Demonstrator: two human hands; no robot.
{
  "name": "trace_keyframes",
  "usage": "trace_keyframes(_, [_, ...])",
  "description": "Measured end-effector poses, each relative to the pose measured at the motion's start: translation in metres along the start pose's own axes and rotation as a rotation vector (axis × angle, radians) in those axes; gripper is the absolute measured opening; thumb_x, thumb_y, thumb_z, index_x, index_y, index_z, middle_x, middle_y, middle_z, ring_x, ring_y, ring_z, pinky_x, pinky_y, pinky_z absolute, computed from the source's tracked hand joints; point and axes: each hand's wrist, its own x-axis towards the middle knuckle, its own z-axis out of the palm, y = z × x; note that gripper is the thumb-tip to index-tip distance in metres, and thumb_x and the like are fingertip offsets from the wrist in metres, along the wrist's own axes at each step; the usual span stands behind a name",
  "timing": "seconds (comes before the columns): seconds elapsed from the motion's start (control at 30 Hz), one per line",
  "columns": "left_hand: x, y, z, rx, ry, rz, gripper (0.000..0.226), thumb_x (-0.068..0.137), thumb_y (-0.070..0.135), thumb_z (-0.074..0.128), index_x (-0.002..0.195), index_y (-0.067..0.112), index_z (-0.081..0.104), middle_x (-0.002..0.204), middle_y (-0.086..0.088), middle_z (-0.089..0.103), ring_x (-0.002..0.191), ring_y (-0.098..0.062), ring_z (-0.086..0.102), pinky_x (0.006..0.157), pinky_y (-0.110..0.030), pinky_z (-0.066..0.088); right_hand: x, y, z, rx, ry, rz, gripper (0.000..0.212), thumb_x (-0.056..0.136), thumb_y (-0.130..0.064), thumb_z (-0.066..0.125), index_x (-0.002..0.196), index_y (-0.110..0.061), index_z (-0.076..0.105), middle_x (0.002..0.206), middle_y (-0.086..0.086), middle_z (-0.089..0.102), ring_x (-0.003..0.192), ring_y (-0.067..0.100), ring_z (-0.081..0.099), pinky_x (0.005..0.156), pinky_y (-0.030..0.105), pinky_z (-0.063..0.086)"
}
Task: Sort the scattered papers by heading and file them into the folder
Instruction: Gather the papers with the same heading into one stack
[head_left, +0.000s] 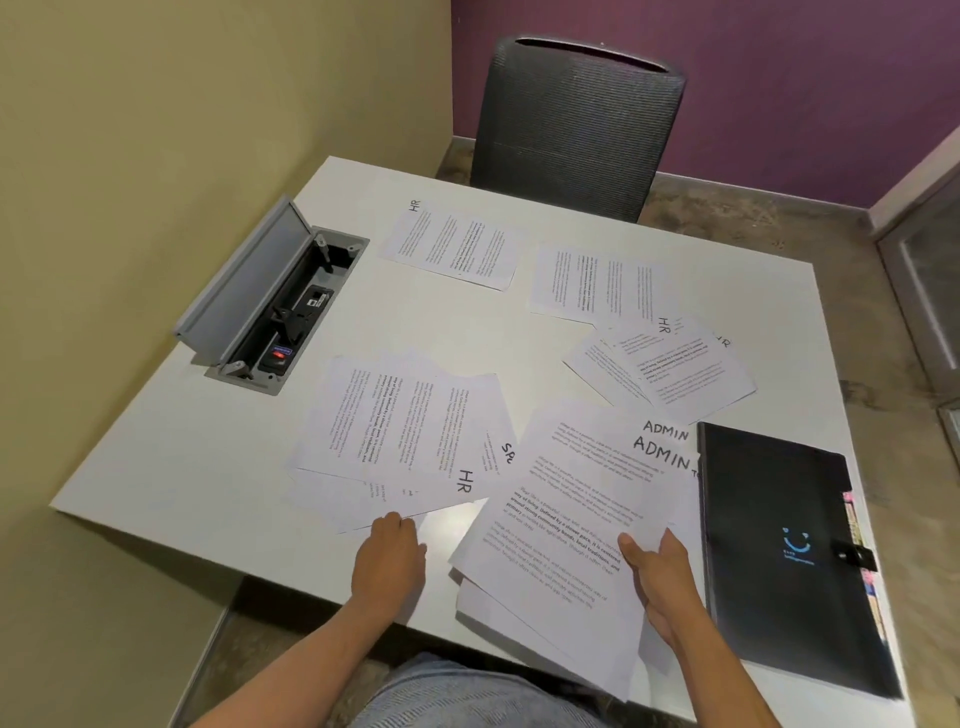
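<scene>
The right hand pinches a small stack of white printed sheets headed ADMIN, thumb on top, at the near edge of the white square table. The left hand lies flat, fingers straight, on the fan of white sheets marked HR. More HR pages lie farther off. A closed black folder with a blue smile logo sits just right of the held stack. An open grey socket box sits by the yellow wall; a grey mesh chair faces purple.
</scene>
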Motion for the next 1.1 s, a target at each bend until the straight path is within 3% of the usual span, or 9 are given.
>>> trace_keyframes(0.17, [0.003,0.003,0.005,0.015,-0.024,-0.046,0.019,0.069,0.005,0.079,0.077,0.011,0.063,0.078,-0.005,0.06,0.069,-0.018,0.057,0.05,-0.022,0.039,0.0,-0.003,-0.004,0.013,0.022,0.002,0.036,0.098,-0.005,0.055,0.128,-0.025,0.052,0.113,-0.005,0.067,0.102,0.017,0.064,0.082,0.034,0.054])
trace_keyframes(0.3, [0.007,0.006,0.0,0.015,-0.03,-0.054,0.014,0.082,0.011,0.068,0.092,0.016,0.061,0.093,-0.001,0.06,0.082,-0.013,0.056,0.061,-0.02,0.043,0.001,0.001,-0.009,0.007,0.031,-0.004,0.037,0.098,-0.005,0.056,0.129,-0.025,0.053,0.115,-0.004,0.067,0.104,0.019,0.064,0.085,0.038,0.054])
trace_keyframes(0.43, [0.013,0.0,0.007,0.068,-0.028,-0.011,0.04,0.045,0.0,0.089,0.067,0.014,0.059,0.064,-0.002,0.055,0.054,-0.014,0.051,0.041,-0.019,0.031,0.003,0.004,-0.014,0.011,0.032,-0.006,0.038,0.097,-0.005,0.056,0.129,-0.025,0.052,0.116,-0.004,0.068,0.105,0.02,0.064,0.087,0.038,0.054])
trace_keyframes(0.57, [0.015,-0.001,0.007,0.093,-0.022,0.0,0.05,0.036,-0.001,0.093,0.071,0.012,0.06,0.061,-0.003,0.054,0.049,-0.014,0.049,0.038,-0.019,0.031,0.004,0.006,-0.017,0.008,0.036,-0.01,0.039,0.097,-0.005,0.057,0.129,-0.027,0.051,0.112,-0.007,0.067,0.106,0.021,0.064,0.089,0.039,0.053])
trace_keyframes(0.7, [0.02,0.001,0.001,0.15,0.001,0.028,0.047,0.041,-0.004,0.09,0.076,0.01,0.061,0.061,-0.006,0.053,0.046,-0.017,0.048,0.039,-0.019,0.024,0.007,0.009,-0.021,-0.007,0.047,0.008,0.039,0.097,-0.006,0.057,0.132,-0.023,0.053,0.119,-0.003,0.067,0.11,0.024,0.064,0.097,0.051,0.051])
trace_keyframes(0.8, [0.024,0.002,-0.002,0.201,-0.018,0.038,0.031,0.059,0.003,0.081,0.079,0.013,0.06,0.066,-0.003,0.054,0.05,-0.017,0.049,0.041,-0.021,0.023,0.009,0.01,-0.026,-0.006,0.062,0.011,0.044,0.097,-0.006,0.057,0.138,-0.02,0.051,0.125,-0.001,0.066,0.115,0.025,0.062,0.102,0.054,0.047])
trace_keyframes(0.87, [0.029,0.0,-0.003,0.223,0.004,0.039,0.019,0.07,0.012,0.075,0.079,0.016,0.059,0.066,0.0,0.054,0.051,-0.016,0.05,0.04,-0.023,0.026,0.01,0.009,-0.029,-0.011,0.074,0.007,0.045,0.097,-0.006,0.058,0.139,-0.022,0.051,0.127,-0.002,0.066,0.116,0.025,0.062,0.102,0.055,0.047])
trace_keyframes(1.0, [0.033,-0.003,-0.007,0.175,0.041,0.089,0.02,0.07,0.021,0.078,0.073,0.016,0.059,0.058,0.003,0.051,0.043,-0.015,0.046,0.038,-0.022,0.033,0.014,0.007,-0.034,-0.008,0.115,0.014,0.045,0.097,-0.006,0.058,0.139,-0.021,0.051,0.128,0.0,0.065,0.117,0.027,0.061,0.103,0.057,0.046])
trace_keyframes(1.1, [0.031,0.006,-0.025,0.094,0.077,0.107,0.012,0.077,0.025,0.072,0.076,0.02,0.06,0.061,0.006,0.054,0.048,-0.013,0.048,0.04,-0.025,0.041,0.018,0.008,-0.035,0.006,0.142,0.025,0.044,0.097,-0.004,0.057,0.138,-0.019,0.051,0.128,0.002,0.065,0.116,0.028,0.061,0.102,0.057,0.046])
